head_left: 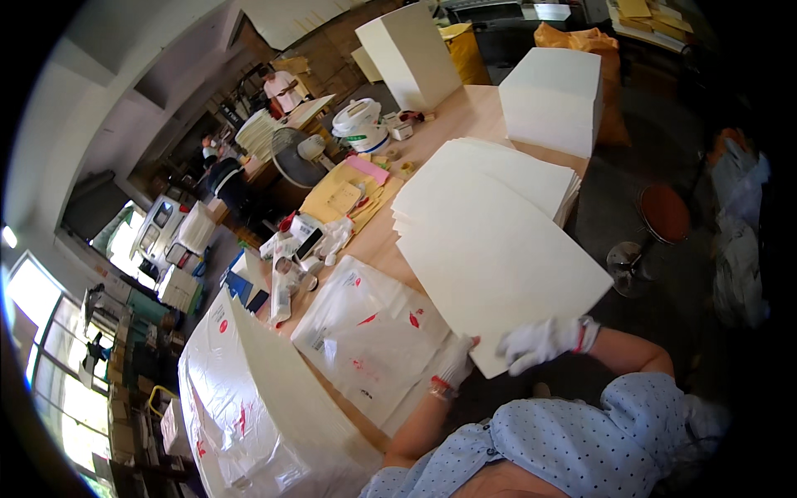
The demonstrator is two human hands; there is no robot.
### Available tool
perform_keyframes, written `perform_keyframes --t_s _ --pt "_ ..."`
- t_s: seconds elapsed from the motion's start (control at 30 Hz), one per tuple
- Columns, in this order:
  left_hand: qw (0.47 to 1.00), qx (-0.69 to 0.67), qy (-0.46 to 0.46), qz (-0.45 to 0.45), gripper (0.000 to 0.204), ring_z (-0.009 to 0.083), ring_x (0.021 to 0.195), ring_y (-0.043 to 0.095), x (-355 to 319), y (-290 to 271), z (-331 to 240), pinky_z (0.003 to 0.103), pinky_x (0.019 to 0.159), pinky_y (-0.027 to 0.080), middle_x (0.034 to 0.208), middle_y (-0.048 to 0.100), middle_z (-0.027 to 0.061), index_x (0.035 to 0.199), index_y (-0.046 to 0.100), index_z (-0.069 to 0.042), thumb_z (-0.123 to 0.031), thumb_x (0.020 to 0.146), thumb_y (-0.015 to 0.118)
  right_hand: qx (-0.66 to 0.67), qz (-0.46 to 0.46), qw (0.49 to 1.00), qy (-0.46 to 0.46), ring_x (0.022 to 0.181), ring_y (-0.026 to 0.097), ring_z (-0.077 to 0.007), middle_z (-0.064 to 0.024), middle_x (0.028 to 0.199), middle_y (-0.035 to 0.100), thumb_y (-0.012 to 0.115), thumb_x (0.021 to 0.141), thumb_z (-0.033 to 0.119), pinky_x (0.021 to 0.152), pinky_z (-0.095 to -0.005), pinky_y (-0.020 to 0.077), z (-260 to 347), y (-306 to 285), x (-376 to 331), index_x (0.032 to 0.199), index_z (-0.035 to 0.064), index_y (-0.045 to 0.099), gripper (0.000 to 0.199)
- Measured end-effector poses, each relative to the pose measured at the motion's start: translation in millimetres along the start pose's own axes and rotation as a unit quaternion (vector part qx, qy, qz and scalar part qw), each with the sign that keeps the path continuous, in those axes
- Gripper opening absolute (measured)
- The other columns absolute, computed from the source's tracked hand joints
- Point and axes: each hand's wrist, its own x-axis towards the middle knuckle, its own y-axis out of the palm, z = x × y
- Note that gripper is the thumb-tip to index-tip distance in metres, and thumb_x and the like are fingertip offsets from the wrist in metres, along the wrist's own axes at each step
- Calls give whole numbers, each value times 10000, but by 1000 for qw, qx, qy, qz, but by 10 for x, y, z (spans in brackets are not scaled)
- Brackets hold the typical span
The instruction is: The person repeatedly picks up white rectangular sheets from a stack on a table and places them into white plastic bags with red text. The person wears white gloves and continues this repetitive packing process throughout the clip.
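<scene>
A large white paper sheet (490, 274) extends toward me from the near side of a fanned stack of white sheets (515, 170) on the table. At the sheet's near left edge, my gloved left hand (454, 365) pinches it, with a bare fingertip showing on top. My gloved right hand (535, 344) grips the near right edge, its fingers lying over the upper face. Beside my left hand lies a flat clear plastic bag (374, 319) with red marks. To the left stands a tall white stack wrapped in plastic (249, 398).
Two tall white paper stacks (552, 91) stand at the table's far end. Along its left side are a fan (303, 156), white buckets (361, 124), yellow paper (344, 199) and small clutter. A round red stool (664, 213) stands to the right. Other people work farther off.
</scene>
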Motion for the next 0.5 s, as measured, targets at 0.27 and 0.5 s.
perform_keyframes --t_s 0.27,0.5 --pt "891 396 221 40 611 307 1154 488 -1034 320 -413 363 922 445 1278 467 186 1346 314 23 -188 827 557 524 -197 732 388 942 581 -166 -79 1078 588 532 887 148 819 -325 489 -1369 822 -950 1104 35 551 246" --pt "738 632 232 40 660 330 1267 374 -1039 146 -401 473 979 352 1361 404 163 1340 396 -79 -333 773 616 291 -319 808 400 753 585 -105 -46 845 645 576 823 82 658 -262 479 -605 1192 -105 962 -4 615 169"
